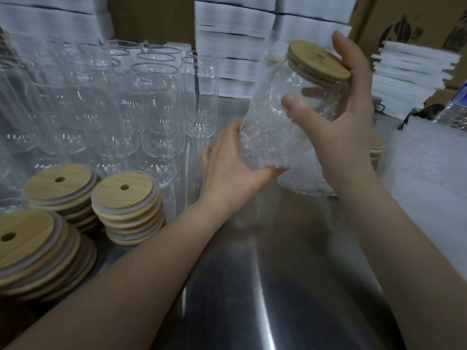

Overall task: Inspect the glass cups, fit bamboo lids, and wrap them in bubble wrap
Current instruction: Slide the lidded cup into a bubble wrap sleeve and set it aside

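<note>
No text to read right now: the box (414,26) at top right shows a dark printed mark, too blurred to make out letters or numbers.

A packing room or small warehouse — rows of identical empty glass cups (141,102) crowd a steel tabletop (252,274) beside stacks of bamboo lids (126,208), with white flat boxes (232,46) and brown cartons (404,18) piled behind.
</note>
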The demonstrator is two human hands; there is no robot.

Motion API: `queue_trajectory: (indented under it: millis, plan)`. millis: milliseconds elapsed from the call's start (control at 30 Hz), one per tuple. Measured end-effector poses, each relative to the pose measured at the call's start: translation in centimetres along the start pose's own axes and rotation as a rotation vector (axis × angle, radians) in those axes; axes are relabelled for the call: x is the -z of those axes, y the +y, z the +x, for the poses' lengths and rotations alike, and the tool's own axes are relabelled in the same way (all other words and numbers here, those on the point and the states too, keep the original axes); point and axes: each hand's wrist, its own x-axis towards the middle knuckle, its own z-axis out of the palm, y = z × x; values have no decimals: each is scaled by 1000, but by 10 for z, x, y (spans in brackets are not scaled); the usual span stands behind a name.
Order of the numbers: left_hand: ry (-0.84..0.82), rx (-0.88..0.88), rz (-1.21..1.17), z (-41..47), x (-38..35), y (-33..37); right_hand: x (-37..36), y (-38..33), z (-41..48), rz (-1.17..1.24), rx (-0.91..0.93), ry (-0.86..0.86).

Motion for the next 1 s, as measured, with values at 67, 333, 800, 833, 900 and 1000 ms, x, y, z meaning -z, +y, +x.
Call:
queue_trajectory:
  millis: [67, 333, 800, 833, 900, 1000]
  plan:
    - [-12, 8, -38, 0, 0, -1, 0, -1, 1, 4, -11, -16]
    - [-80, 36, -158, -1, 1, 0, -4, 2, -1, -20, -87, -66]
    - [-21, 7, -413, 3, 2, -1, -17, 0, -7, 10, -178, -200]
    - [-18, 6, -415, 4, 2, -2, -17, 0, -7, 14, -189, -202]
    - [-14, 4, -417, 5, 3, -3, -17, -1, -7, 26, -209, -207]
    - [-12, -6, -418, 6, 3, -4, -18, 0, -7, 39, -230, -232]
